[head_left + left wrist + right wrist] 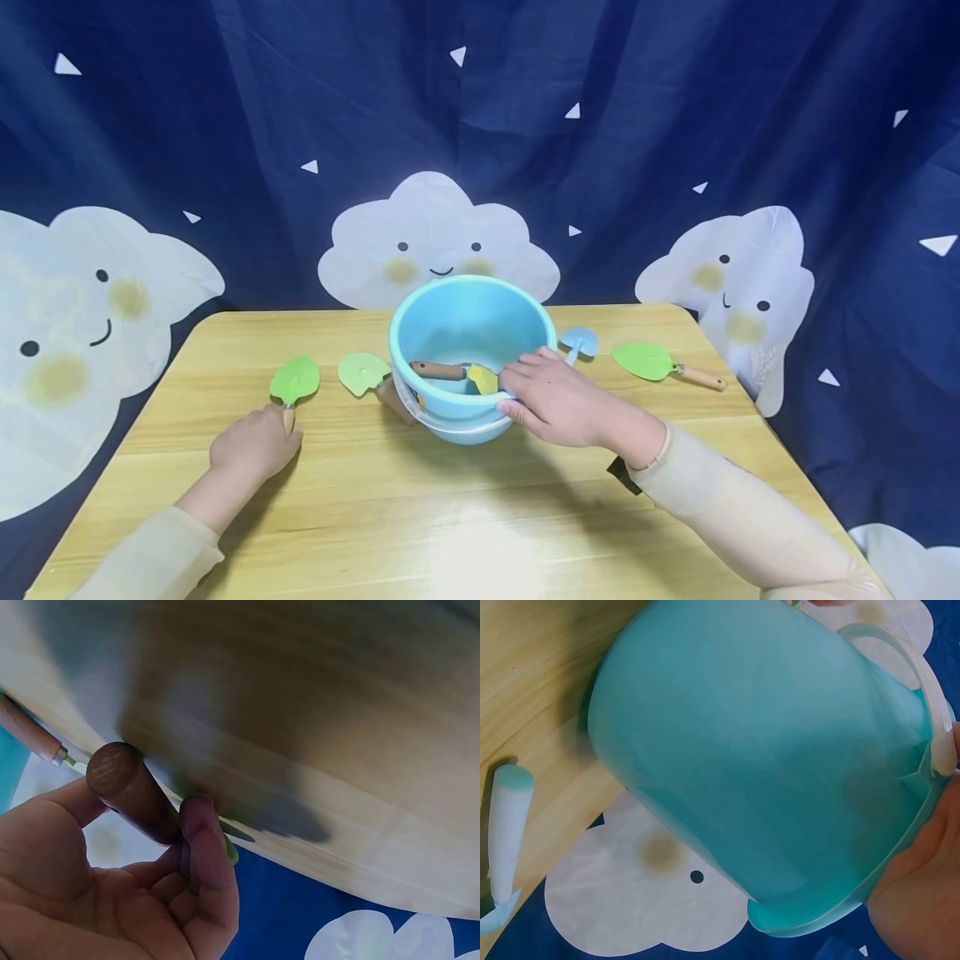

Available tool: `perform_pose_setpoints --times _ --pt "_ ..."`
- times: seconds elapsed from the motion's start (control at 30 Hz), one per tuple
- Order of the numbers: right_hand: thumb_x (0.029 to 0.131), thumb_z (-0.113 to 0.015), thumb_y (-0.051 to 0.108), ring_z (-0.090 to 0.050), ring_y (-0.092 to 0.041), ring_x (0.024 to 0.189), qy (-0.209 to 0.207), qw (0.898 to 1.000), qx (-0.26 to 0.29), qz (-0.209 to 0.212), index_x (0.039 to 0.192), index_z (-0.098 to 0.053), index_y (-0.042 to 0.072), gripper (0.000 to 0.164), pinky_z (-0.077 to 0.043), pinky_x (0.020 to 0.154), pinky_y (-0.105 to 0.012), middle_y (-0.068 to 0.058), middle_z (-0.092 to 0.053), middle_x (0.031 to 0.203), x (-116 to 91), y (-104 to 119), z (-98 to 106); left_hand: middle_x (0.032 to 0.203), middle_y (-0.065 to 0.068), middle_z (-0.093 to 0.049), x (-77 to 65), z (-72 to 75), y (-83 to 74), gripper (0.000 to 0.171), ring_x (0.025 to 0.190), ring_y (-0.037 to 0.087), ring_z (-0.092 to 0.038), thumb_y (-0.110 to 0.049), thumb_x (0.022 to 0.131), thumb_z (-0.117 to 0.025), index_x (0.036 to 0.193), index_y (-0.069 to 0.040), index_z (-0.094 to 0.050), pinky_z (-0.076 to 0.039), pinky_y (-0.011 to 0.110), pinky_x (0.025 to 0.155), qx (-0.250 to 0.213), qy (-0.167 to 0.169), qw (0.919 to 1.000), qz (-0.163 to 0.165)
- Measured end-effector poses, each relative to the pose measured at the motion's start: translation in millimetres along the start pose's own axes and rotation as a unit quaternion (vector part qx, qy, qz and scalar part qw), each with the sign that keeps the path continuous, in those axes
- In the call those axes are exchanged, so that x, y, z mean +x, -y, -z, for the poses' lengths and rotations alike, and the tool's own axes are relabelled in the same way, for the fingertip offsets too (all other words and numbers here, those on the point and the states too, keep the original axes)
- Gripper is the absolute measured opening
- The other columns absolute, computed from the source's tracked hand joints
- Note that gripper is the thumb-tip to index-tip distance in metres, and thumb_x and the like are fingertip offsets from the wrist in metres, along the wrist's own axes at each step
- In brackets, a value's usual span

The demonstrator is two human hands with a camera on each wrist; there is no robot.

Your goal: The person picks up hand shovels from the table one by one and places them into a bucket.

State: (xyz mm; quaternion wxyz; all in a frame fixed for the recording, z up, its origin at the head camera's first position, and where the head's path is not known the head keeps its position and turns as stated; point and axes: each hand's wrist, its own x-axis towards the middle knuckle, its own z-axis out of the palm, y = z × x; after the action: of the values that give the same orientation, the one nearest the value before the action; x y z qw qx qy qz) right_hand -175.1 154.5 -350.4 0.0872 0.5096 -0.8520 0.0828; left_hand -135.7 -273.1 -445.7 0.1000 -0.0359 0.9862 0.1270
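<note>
My left hand (251, 446) pinches the wooden handle of a small green shovel (295, 380) at the table's left side, its blade pointing away from me. In the left wrist view, the round end of that handle (139, 791) sticks up between thumb and fingers. My right hand (558, 400) grips the right front rim of a light blue bucket (480, 321), thumb outside and fingers over the rim. Inside the bucket lies a yellow-bladed tool (438, 371) with a wooden handle; its blade is partly hidden by the rim and hand. The right wrist view shows the bucket's outer wall (742, 750).
A pale green shovel (362, 372) lies left of the bucket, its handle partly behind it. Right of the bucket are a blue shovel (579, 342) and a green trowel (645, 361) with a wooden handle. A dark blue cloud-print curtain (525, 100) hangs behind the wooden table (360, 517).
</note>
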Motion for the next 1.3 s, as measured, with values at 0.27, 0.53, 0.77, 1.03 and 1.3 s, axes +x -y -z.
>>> perform_pose_setpoints --times 0.27,0.53,0.77,1.03,1.3 --pt "0.106 -0.044 0.038 -0.041 -0.015 0.081 0.0 1.0 0.003 -0.003 0.086 -0.045 0.02 0.027 -0.031 0.082 -0.033 0.009 -0.041 0.08 0.5 0.8 2.0 0.08 0.019 -0.058 0.6 -0.1 1.2 0.028 0.069 0.034 -0.058 -0.028 0.096 -0.055 0.084 -0.002 -0.051 -0.046 0.049 0.052 -0.006 -0.005 1.0 0.002" --pt "0.106 -0.045 0.038 -0.041 -0.015 0.08 -0.005 1.0 0.003 0.003 0.085 -0.045 0.02 0.028 -0.032 0.081 -0.033 0.009 -0.041 0.08 0.7 1.0 0.4 0.076 0.016 -0.054 -0.6 -3.6 2.7 0.025 0.066 0.031 -0.053 -0.023 0.095 -0.049 0.082 -0.002 -0.052 -0.044 0.046 0.051 -0.018 -0.021 0.9996 0.0" --pt "0.106 -0.045 0.039 -0.041 -0.015 0.08 -0.01 1.0 0.006 0.002 0.085 -0.045 0.02 0.028 -0.031 0.081 -0.033 0.009 -0.041 0.079 0.1 1.6 0.0 0.076 0.016 -0.055 0.0 -2.5 5.8 0.024 0.066 0.031 -0.054 -0.021 0.092 -0.051 0.086 0.002 -0.054 -0.044 0.047 0.051 -0.018 -0.032 0.9993 -0.003" --pt "0.107 -0.042 0.04 -0.04 -0.015 0.079 -0.013 1.0 0.004 0.002 0.085 -0.045 0.02 0.03 -0.031 0.08 -0.033 0.009 -0.04 0.079 -0.2 1.2 0.1 0.077 0.015 -0.056 -0.1 8.1 8.2 0.026 0.065 0.03 -0.054 -0.023 0.093 -0.052 0.091 0.003 -0.056 -0.044 0.047 0.05 -0.017 -0.03 0.9994 -0.011" --pt "0.107 -0.041 0.041 -0.041 -0.015 0.079 -0.014 1.0 0.004 0.005 0.085 -0.045 0.019 0.031 -0.031 0.081 -0.033 0.009 -0.04 0.079 -0.1 0.7 0.5 0.07 0.013 -0.053 -3.5 20.0 7.6 0.025 0.06 0.03 -0.053 -0.021 0.094 -0.051 0.087 0.002 -0.054 -0.042 0.045 0.046 -0.013 -0.056 0.9981 -0.022"
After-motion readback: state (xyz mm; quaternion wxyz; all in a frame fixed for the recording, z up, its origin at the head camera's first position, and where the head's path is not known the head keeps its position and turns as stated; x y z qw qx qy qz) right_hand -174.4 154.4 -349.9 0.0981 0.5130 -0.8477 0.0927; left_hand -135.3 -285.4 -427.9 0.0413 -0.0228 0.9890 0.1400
